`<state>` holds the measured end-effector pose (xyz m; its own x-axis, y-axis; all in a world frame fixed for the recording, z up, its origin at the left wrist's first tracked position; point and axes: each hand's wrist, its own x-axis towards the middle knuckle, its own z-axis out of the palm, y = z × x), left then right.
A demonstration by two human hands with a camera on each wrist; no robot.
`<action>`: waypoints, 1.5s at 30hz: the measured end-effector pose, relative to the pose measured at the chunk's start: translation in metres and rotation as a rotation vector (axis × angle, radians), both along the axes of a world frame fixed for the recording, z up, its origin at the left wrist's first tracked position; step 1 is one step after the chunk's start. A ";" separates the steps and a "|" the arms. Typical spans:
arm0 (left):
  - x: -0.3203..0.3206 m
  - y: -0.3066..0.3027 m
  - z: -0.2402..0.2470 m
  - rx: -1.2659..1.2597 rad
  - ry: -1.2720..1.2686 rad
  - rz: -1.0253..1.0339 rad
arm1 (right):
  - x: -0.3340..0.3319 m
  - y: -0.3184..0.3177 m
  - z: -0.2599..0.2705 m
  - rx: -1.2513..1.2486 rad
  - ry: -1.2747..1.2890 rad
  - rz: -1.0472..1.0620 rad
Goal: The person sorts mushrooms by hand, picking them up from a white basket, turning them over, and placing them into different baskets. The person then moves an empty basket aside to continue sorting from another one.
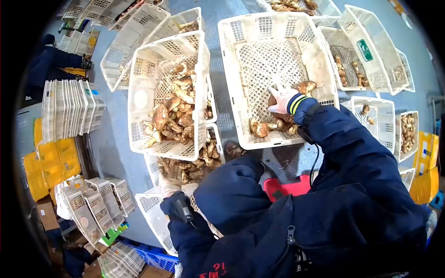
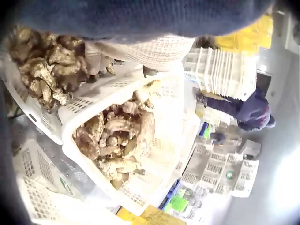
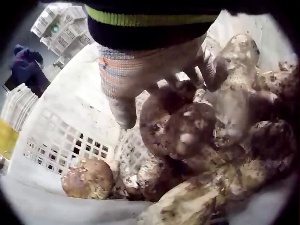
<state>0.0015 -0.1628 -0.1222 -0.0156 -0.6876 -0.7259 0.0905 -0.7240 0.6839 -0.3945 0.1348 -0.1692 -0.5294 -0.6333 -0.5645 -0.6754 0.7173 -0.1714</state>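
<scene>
My right hand, in a knitted glove, reaches down into the large white basket at its near end. In the right wrist view its thumb points straight down beside a brown mushroom cap, and the other fingers reach over the far side. More mushrooms lie around it on the basket floor. My left hand, also gloved, is low at the left by a lower basket of mushrooms. In the left wrist view its fingers point into that pile; I cannot tell whether they grip one.
A white basket half full of mushrooms stands left of the large one, stacked over the lower basket. More baskets with a few mushrooms stand at right. Nested empty baskets and yellow boxes are at far left. A red stool is between my legs.
</scene>
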 end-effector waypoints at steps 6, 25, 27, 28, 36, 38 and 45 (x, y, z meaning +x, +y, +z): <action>-0.076 0.052 0.120 -0.438 0.210 -0.463 | -0.002 0.005 -0.023 -0.098 0.107 0.009; -0.233 0.178 0.069 -0.177 0.428 -1.065 | -0.122 0.041 0.011 0.463 -0.263 0.148; -0.241 0.182 0.083 -0.028 0.479 -1.006 | -0.122 0.047 0.028 0.327 -0.238 0.135; -0.242 0.183 0.084 -0.046 0.456 -1.035 | -0.123 0.051 0.032 0.302 -0.208 0.121; -0.242 0.185 0.087 -0.008 0.497 -1.023 | -0.118 0.051 0.018 0.423 -0.265 0.137; -0.241 0.185 0.088 -0.004 0.524 -1.032 | -0.116 0.049 0.022 0.422 -0.289 0.119; -0.240 0.183 0.086 -0.054 0.492 -1.030 | -0.120 0.055 0.026 0.326 -0.218 0.195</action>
<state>-0.2386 0.0200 -0.0360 -0.8645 -0.2133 -0.4552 -0.2628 -0.5801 0.7710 -0.5144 0.1895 -0.1429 -0.2634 -0.4796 -0.8370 -0.7769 0.6198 -0.1106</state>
